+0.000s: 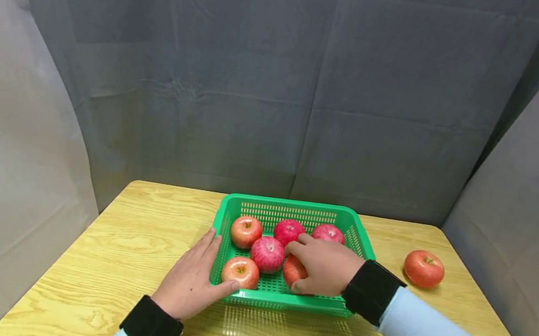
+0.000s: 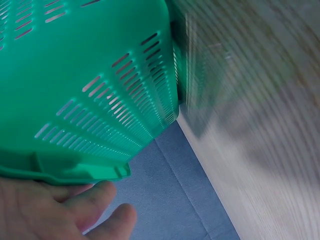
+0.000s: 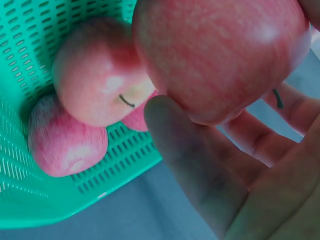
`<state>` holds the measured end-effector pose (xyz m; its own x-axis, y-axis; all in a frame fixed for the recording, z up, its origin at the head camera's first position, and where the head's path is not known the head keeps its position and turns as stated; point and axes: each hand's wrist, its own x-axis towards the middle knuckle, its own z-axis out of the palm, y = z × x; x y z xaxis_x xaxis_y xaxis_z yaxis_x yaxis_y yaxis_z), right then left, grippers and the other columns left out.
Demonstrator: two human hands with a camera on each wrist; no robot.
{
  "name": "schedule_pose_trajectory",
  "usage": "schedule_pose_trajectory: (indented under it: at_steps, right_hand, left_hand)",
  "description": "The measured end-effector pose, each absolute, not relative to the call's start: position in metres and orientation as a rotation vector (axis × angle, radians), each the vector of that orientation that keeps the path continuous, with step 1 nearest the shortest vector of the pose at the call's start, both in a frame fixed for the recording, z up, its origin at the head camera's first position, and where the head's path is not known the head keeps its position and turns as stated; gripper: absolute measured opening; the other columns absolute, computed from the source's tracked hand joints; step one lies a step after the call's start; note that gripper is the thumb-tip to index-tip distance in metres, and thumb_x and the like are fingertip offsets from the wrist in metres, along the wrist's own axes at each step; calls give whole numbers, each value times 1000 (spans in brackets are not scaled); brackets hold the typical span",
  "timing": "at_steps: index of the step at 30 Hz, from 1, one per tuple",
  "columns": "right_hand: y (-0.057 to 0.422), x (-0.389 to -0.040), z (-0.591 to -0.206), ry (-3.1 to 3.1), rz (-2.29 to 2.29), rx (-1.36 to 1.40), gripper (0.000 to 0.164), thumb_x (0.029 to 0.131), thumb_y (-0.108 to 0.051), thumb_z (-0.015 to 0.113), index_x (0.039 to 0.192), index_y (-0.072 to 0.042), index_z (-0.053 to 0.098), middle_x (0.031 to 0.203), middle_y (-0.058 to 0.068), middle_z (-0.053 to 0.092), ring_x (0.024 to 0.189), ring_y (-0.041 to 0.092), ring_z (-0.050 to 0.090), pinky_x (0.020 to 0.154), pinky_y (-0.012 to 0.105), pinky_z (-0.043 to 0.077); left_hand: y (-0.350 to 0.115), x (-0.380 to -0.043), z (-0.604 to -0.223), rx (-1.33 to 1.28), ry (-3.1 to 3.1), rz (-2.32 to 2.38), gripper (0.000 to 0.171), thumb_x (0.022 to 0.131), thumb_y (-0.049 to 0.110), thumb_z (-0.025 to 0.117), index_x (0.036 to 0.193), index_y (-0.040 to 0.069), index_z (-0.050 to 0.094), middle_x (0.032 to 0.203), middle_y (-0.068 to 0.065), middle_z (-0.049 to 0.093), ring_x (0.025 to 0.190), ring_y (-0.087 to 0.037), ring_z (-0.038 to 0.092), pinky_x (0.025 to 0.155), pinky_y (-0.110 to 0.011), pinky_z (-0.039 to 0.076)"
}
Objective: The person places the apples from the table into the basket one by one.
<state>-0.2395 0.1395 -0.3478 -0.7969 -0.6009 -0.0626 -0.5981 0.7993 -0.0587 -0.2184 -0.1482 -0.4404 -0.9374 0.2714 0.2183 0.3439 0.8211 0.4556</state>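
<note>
A green slotted plastic basket (image 1: 284, 301) stands on the table with several apples inside. My right hand (image 1: 325, 266) reaches over its near right part and grips a red apple (image 1: 293, 271), thumb on the near side and fingers over the far side. Up close in the right wrist view, the held apple (image 3: 220, 55) hides part of the fingers. Alongside the basket's left wall lies my left hand (image 1: 197, 279), its fingers extended along the rim and its thumb over the near left corner. In the left wrist view, fingertips (image 2: 95, 202) touch the rim's edge.
Two orange-red apples (image 1: 245, 232) sit along the basket's left side. Deeper pink striped apples (image 1: 267, 255) lie at its middle and back. One more red apple (image 1: 424, 269) rests on the wooden table (image 1: 141, 242) to the right. Grey cloth (image 1: 229, 86) hangs behind.
</note>
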Motion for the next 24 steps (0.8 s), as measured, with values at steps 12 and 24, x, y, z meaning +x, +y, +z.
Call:
schedule_pose_trajectory:
  at_steps: [12,24]
  right_hand:
    - [125,-246,-361,2904,88,-998,49,73,-41,87,111,-22,64,91,-6,52,62,10,53,61,32,49]
    - [114,-251,-367,2894,138,-1042,37,73,-32,86,99,-22,60,87,-4,52,61,13,53,57,33,49]
  left_hand:
    - [-148,-217,-441,-482,-2864,-752,103,85,68,67,157,3,34,168,-10,17,151,-29,23,115,-54,32]
    - [-147,-217,-441,-479,-2868,-752,105,84,68,68,158,3,32,168,-10,17,150,-29,24,114,-54,32]
